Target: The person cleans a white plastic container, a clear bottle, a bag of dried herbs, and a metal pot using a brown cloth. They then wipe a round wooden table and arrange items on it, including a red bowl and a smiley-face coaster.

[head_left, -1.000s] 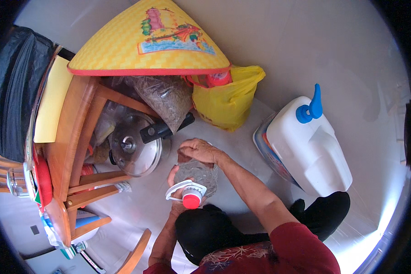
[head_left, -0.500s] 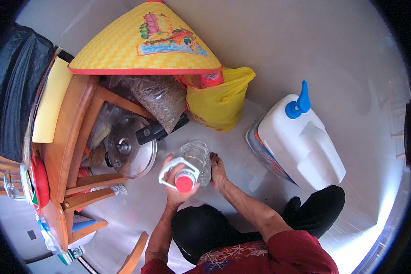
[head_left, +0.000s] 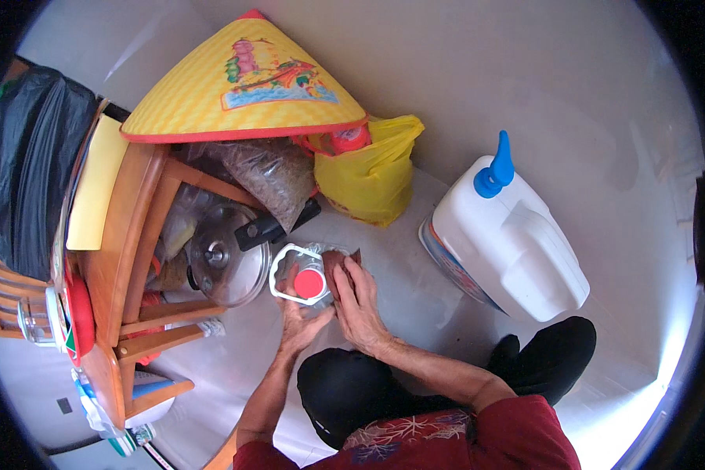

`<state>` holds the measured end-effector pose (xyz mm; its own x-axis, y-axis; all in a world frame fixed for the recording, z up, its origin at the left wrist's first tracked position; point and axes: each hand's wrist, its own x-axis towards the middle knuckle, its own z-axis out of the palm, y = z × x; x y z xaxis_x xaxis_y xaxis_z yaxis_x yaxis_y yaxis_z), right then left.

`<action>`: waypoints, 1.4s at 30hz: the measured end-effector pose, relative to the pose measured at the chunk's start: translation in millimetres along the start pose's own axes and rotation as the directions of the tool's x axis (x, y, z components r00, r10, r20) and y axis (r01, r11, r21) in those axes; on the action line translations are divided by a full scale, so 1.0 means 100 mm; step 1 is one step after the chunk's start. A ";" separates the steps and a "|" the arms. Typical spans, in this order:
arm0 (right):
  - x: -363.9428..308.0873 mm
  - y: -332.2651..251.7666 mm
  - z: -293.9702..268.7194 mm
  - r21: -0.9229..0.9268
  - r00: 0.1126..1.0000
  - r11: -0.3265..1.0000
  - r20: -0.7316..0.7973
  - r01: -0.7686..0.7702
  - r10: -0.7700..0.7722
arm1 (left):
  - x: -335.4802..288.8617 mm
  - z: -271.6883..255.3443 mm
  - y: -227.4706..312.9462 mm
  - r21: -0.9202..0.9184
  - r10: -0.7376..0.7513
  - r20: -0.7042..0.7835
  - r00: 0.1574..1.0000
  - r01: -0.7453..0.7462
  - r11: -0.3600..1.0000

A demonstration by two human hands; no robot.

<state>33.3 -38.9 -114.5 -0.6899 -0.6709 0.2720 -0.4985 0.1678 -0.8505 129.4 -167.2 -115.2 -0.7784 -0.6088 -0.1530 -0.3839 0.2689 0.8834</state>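
A clear plastic bottle [head_left: 290, 270] with a red cap [head_left: 310, 283] and a white carry handle [head_left: 278, 294] stands between my hands, its cap end facing up toward me. My left hand [head_left: 296, 323] is closed round the bottle's near left side, below the handle; part of its fingers shows through the handle loop. Against the bottle's right side my right hand [head_left: 356, 301] presses a reddish-brown cloth-like piece [head_left: 335, 265], fingers bent over it. The bottle's lower part is hidden beneath its top and my hands.
On the right stands a big white jug [head_left: 509, 243] with a blue pump [head_left: 497, 168]. Ahead are a yellow plastic bag [head_left: 368, 180] and a yellow conical hat [head_left: 188, 94] over a wooden chair [head_left: 117, 219]. A glass pot lid [head_left: 231, 270] lies left of the bottle.
The bottle has tipped more upright, its cap shifting up and slightly left. My right hand has moved up and left, bringing the brown piece against the bottle's side.
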 end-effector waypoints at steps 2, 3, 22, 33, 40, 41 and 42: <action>-0.15 0.11 -0.03 -0.009 0.998 0.998 -0.004 0.064 -0.064 | 0.07 -0.21 -0.10 0.299 0.081 0.119 0.990 -0.114 0.947; -0.21 0.14 -0.05 -0.012 0.996 0.996 0.002 0.093 -0.093 | 0.14 -0.26 -0.03 0.262 0.107 0.160 0.981 -0.147 0.954; 0.12 1.97 0.97 0.562 0.820 0.693 -0.045 -0.451 0.570 | 0.10 0.23 0.28 0.297 0.237 -0.021 0.971 -0.220 0.929; -0.43 0.75 0.55 0.604 0.507 0.339 0.128 -0.722 0.852 | 0.00 0.41 0.07 -0.026 0.032 -0.260 0.965 -0.040 0.999; -0.30 -0.11 -0.06 0.210 0.966 0.957 -0.117 -0.202 0.230 | 0.19 -0.19 0.17 0.519 0.301 0.298 0.906 -0.418 0.745; -0.26 -0.17 -0.07 0.144 0.978 0.976 -0.108 -0.164 0.180 | 0.31 -0.30 0.20 0.516 0.216 0.369 0.904 -0.393 0.761; -0.24 -0.11 -0.06 0.124 0.982 0.982 -0.102 -0.145 0.158 | 0.44 -0.32 0.27 0.522 0.296 0.445 0.845 -0.514 0.681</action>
<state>51.5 -20.2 -109.1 -0.8098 -0.5589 0.1784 -0.3242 0.1729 -0.9300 100.6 -211.1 -84.1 -0.9927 -0.1021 -0.0648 -0.1204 0.8853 0.4491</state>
